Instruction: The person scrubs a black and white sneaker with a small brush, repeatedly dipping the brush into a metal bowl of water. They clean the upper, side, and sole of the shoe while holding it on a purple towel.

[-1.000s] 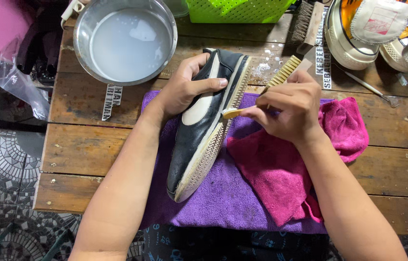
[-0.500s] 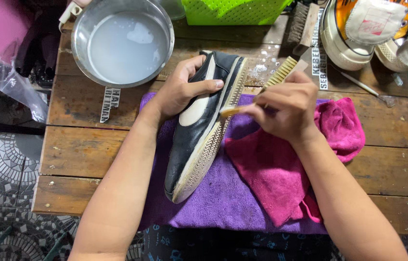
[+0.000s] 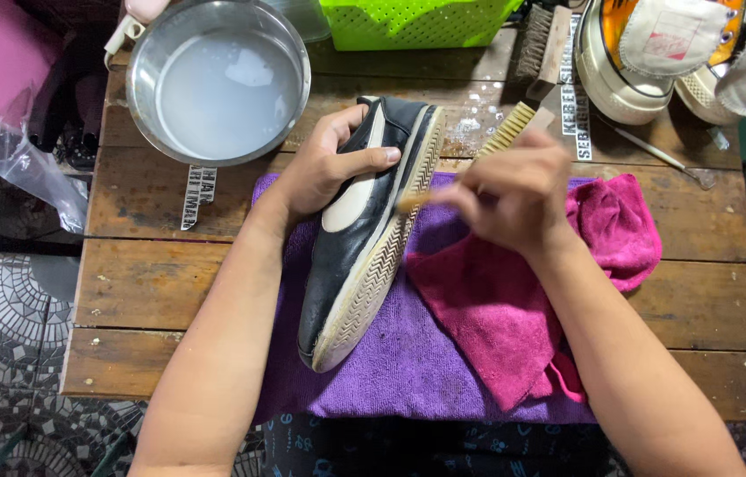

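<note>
On the purple microfibre towel (image 3: 408,371) that covers the middle of the slatted wooden desk (image 3: 143,291) lies a black leather sneaker with a cream side stripe and a ridged off-white sole (image 3: 364,238), tipped onto its side so the sole faces right. Its long axis runs from the far end, near the towel's top edge, down and slightly left to the end nearest the person. The left hand (image 3: 324,168) lies over the far half of the shoe, fingers curled around the upper and thumb stretched across it toward the sole. The right hand (image 3: 514,194), just right of the shoe, is blurred; its fingers are bunched tight around the pale wooden handle of a light-bristled scrubbing brush (image 3: 510,128), whose handle tip points at the sole edge and seems to touch or nearly touch it, while the bristled head points away toward the desk's far side. So the sole lies directly left of the right hand, and that hand is the nearer one to it. A crumpled magenta cloth (image 3: 514,327) spreads over the towel under and beyond the right forearm. Beyond the towel's top left corner stands a round steel basin of cloudy water (image 3: 218,84); a lime-green plastic basket (image 3: 417,22) sits at the far edge.
</note>
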